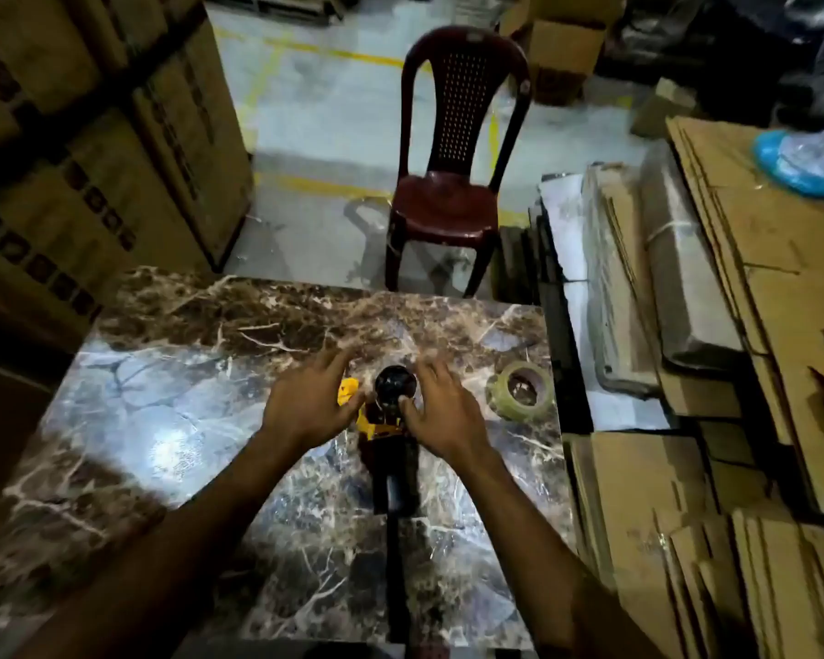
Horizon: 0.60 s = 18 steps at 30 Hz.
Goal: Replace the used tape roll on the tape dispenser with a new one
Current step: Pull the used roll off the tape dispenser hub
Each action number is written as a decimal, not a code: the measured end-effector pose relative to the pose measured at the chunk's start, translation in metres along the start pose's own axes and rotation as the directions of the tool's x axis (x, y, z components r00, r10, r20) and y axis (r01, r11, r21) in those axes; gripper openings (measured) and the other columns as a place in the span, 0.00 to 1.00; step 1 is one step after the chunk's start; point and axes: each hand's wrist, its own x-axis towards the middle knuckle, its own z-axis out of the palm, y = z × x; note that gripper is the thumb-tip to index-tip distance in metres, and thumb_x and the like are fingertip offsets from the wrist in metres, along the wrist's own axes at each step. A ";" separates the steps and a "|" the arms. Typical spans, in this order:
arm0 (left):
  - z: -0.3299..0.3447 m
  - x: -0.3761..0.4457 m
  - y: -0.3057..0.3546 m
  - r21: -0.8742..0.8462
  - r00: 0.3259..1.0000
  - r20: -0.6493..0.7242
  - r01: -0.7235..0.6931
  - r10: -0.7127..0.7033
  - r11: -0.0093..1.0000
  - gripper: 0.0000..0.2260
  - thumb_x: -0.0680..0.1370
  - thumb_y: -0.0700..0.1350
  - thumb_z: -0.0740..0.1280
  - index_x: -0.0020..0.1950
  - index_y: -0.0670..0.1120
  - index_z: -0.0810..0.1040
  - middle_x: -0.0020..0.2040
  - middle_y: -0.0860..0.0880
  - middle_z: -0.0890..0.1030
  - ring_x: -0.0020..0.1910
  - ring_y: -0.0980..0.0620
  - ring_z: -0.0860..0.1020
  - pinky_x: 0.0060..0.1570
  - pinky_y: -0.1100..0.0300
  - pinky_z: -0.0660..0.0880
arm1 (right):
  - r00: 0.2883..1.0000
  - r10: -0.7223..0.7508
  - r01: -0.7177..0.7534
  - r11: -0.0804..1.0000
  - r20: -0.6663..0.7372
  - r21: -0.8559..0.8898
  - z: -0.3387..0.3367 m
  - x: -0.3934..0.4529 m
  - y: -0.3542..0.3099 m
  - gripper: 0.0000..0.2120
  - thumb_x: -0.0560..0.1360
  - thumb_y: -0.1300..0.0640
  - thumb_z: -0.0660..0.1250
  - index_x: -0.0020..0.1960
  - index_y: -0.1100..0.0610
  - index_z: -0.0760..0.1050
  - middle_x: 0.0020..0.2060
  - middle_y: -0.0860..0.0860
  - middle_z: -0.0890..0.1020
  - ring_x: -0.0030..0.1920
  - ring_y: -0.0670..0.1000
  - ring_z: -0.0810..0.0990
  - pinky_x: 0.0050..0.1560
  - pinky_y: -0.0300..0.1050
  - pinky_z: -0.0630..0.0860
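A yellow and black tape dispenser lies on the marble table, its black handle pointing toward me and its round black hub at the far end. My left hand hovers at the dispenser's left side with fingers spread, touching or nearly touching the yellow part. To the right of the hub is my right hand, also with fingers apart and the thumb near the hub. A tape roll lies flat on the table to the right of my right hand, apart from it.
A dark red plastic chair stands beyond the table's far edge. Stacked cartons rise at the left. Flattened cardboard sheets are piled at the right, close to the table's right edge.
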 end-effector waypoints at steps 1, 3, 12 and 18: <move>0.008 -0.001 -0.005 -0.026 0.999 0.038 0.011 -0.010 1.000 0.35 0.78 0.66 0.59 0.82 0.49 0.70 0.76 0.43 0.78 0.68 0.37 0.82 0.56 0.43 0.83 | 0.998 0.048 -0.049 0.999 0.030 0.024 0.012 -0.003 0.001 0.27 0.80 0.46 0.63 0.75 0.56 0.68 0.75 0.56 0.71 0.71 0.61 0.73 0.61 0.58 0.78; 0.030 -0.002 -0.016 -0.057 0.997 0.072 0.046 -0.042 0.997 0.37 0.79 0.67 0.59 0.84 0.51 0.67 0.82 0.44 0.72 0.76 0.39 0.76 0.63 0.42 0.81 | 0.988 0.142 -0.145 0.989 0.069 0.041 0.042 -0.012 0.006 0.29 0.80 0.44 0.61 0.77 0.55 0.66 0.77 0.55 0.69 0.73 0.60 0.72 0.63 0.57 0.78; 0.105 -0.001 -0.036 -0.228 0.987 0.090 0.151 -0.133 0.962 0.38 0.80 0.69 0.59 0.87 0.57 0.58 0.87 0.50 0.61 0.82 0.42 0.68 0.62 0.43 0.81 | 0.947 0.291 -0.316 0.922 0.137 0.225 0.137 -0.047 0.010 0.37 0.80 0.39 0.63 0.82 0.50 0.55 0.79 0.51 0.63 0.72 0.58 0.73 0.55 0.53 0.81; 0.132 -0.008 -0.034 -0.312 0.986 -0.106 0.089 -0.128 0.946 0.35 0.80 0.65 0.65 0.85 0.52 0.66 0.82 0.46 0.71 0.74 0.42 0.79 0.57 0.47 0.84 | 0.928 0.353 -0.369 0.830 0.118 0.418 0.165 -0.052 0.008 0.39 0.81 0.44 0.65 0.83 0.43 0.46 0.82 0.46 0.58 0.78 0.57 0.68 0.65 0.57 0.78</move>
